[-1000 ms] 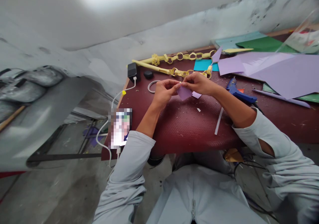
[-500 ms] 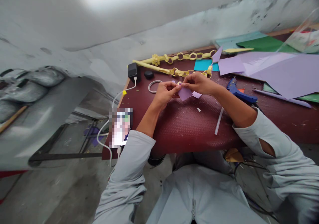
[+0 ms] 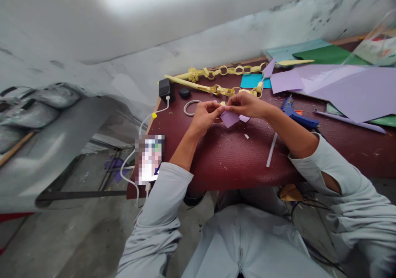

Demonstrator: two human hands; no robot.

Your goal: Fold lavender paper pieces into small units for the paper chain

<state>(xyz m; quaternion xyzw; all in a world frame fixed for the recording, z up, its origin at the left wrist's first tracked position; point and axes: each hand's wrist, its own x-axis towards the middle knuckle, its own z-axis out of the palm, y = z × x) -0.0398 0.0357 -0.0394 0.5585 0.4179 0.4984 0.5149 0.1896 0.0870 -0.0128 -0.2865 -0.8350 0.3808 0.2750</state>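
Note:
My left hand (image 3: 204, 116) and my right hand (image 3: 246, 104) meet over the dark red table (image 3: 235, 154). Both pinch a small purple paper piece (image 3: 229, 118) between their fingertips, just above the tabletop. A second small purple scrap (image 3: 244, 118) lies right beside it under my right hand. Just behind my hands runs a yellow paper chain (image 3: 229, 90) with looped links.
A blue glue gun (image 3: 297, 115) and a white glue stick (image 3: 271, 150) lie to the right. Large purple (image 3: 355, 90), green and teal sheets cover the far right. A phone (image 3: 150, 158) on a white cable sits at the left edge, with a black charger (image 3: 165, 88) and a wire ring (image 3: 190, 107) behind it.
Both hands have stayed in place, with only small finger movements. The purple piece sits slightly lower and more tilted between them than before.

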